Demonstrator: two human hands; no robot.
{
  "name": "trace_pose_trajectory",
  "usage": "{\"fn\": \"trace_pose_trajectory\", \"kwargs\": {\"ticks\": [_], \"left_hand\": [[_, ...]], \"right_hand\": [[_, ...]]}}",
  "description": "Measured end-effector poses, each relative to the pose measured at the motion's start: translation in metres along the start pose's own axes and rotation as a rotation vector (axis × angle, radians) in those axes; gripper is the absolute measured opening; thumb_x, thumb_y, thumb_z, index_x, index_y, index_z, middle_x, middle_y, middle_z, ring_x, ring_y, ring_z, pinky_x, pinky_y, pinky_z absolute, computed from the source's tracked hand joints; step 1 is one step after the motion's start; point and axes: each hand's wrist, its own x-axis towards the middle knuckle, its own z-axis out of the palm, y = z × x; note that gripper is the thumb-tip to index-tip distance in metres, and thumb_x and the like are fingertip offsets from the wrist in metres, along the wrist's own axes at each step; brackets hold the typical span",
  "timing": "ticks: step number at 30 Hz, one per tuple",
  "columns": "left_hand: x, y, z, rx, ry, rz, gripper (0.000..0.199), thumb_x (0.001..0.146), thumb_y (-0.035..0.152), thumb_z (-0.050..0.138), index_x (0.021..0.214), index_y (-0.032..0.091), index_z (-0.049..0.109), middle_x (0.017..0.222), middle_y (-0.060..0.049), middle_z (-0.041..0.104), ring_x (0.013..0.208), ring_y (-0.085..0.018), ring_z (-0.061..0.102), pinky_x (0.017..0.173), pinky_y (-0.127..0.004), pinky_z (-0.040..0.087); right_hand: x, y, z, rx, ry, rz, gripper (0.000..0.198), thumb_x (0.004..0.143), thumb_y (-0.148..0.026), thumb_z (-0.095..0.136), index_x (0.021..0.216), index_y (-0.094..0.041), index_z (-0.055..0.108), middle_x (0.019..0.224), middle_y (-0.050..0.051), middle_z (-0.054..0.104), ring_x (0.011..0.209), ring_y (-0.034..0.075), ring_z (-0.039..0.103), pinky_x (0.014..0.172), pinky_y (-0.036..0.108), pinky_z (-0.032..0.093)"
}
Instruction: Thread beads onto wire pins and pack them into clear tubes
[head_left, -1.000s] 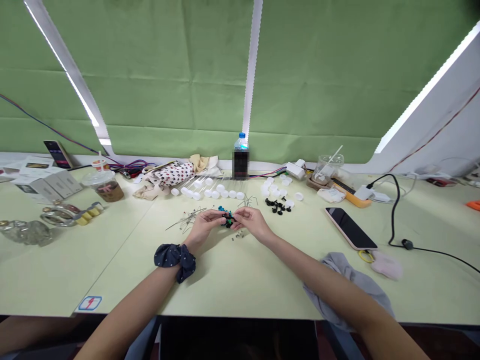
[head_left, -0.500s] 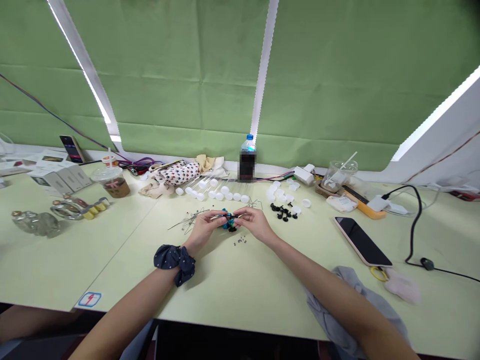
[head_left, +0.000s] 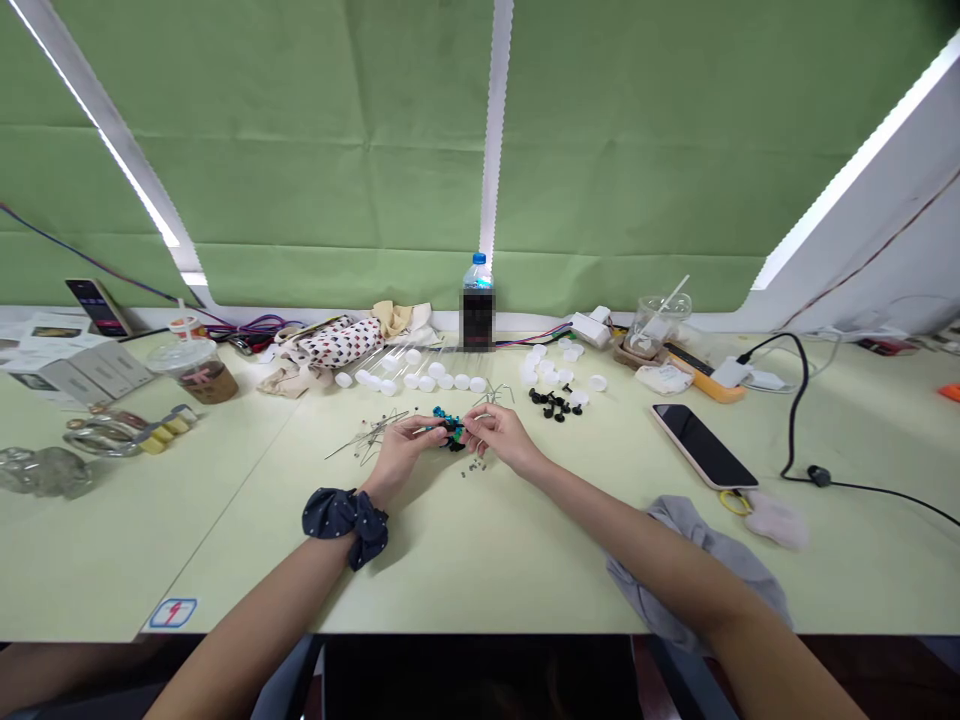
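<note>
Desk smooth, with a faint sheen; parts, caps and pegs of plastic in appearance; wires of thin bare metal. The phone screen is glossy, the bottle clear plastic, the scrunchie and blind matt cloth.

The bare left hand and bare right hand nearly meet, fingers bent, both bare arms stretched forward.

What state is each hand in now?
Left hand: fingers closed on a small dark part.
Right hand: fingers pinched shut; anything held is too small to tell.
</note>
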Motion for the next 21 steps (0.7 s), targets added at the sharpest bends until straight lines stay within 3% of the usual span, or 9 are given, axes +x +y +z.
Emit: {"fn": "trace_pose_trajectory", "kwargs": {"ticks": [4,8,14,21], "left_hand": [[0.0004,-0.0019,-0.0018,-0.023,-0.001,-0.002,0.023,0.063,0.026,0.076,0.082,0.014,0.07,0.081,-0.007,0.071,0.077,-0.022,0.066,0.076,-0.036,0.051],[0.001,-0.0044,-0.0034,-0.032,-0.024,0.014,0.023,0.064,0.025,0.075,0.084,0.015,0.07,0.083,-0.007,0.072,0.079,-0.022,0.067,0.077,-0.035,0.05],[0.0013,-0.0072,-0.0032,-0.039,-0.042,0.004,0.025,0.062,0.026,0.077,0.084,0.015,0.07,0.086,-0.008,0.072,0.079,-0.023,0.067,0.078,-0.036,0.05],[-0.0039,-0.0011,0.0025,-0.061,-0.111,-0.019,0.026,0.067,0.028,0.073,0.087,0.013,0.065,0.08,-0.009,0.071,0.077,-0.024,0.068,0.08,-0.042,0.052]], "right_hand": [[-0.0014,-0.0007,-0.0014,0.042,-0.038,0.027,0.041,0.063,-0.041,0.073,0.091,-0.016,0.055,0.073,0.004,0.068,0.054,0.012,0.06,0.046,0.022,0.047],[-0.0016,-0.0018,-0.0037,0.041,-0.057,0.04,0.04,0.065,-0.041,0.072,0.092,-0.015,0.055,0.071,0.004,0.067,0.053,0.011,0.059,0.045,0.021,0.046],[-0.0004,0.0011,-0.0055,-0.012,-0.041,0.038,0.038,0.07,-0.05,0.064,0.079,-0.014,0.059,0.063,0.003,0.065,0.046,0.009,0.054,0.041,0.019,0.042],[0.0009,0.0033,-0.0032,-0.048,-0.035,0.124,0.05,0.076,-0.061,0.051,0.063,-0.013,0.056,0.044,0.0,0.055,0.036,0.008,0.047,0.038,0.019,0.037]]}}
